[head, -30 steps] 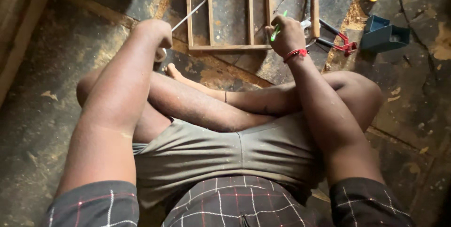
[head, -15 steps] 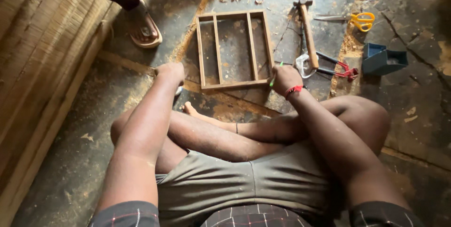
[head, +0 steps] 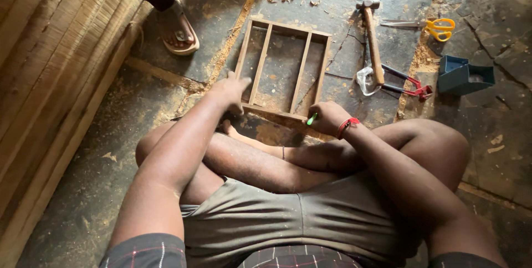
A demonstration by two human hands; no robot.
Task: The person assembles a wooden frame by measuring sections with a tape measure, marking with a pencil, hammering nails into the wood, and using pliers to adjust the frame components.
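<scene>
Frame: a small wooden frame [head: 282, 68] lies flat on the floor [head: 100, 190] just ahead of your crossed legs, a rectangle of thin slats with two inner bars running away from you.
Handling: it looks light and stiff, but the slats are slender and the joints could rack if twisted; the near rail and the outer corners seem the soundest places to take hold.
Left hand: your left hand [head: 231, 89] is stretched forward with fingers spread loosely, resting at the frame's near-left corner and gripping nothing; the arm is nearly straight.
Right hand: your right hand [head: 328, 117] is closed around a small green pencil-like stick [head: 312, 119], its tip touching the near rail towards the right corner; the wrist wears a red band [head: 347, 126] and the elbow bends back over your knee.
Right of the frame: a hammer [head: 372, 41] with a wooden handle lies lengthwise, red-handled pliers [head: 407, 82] and a scrap of clear plastic [head: 366, 81] beside it, yellow-handled scissors [head: 429, 25] beyond, and a small blue box [head: 463, 74] further right.
Far left: a stack of pale wooden strips [head: 50, 68]; another person's sandalled foot [head: 177, 29] stands near the frame's far-left side.
</scene>
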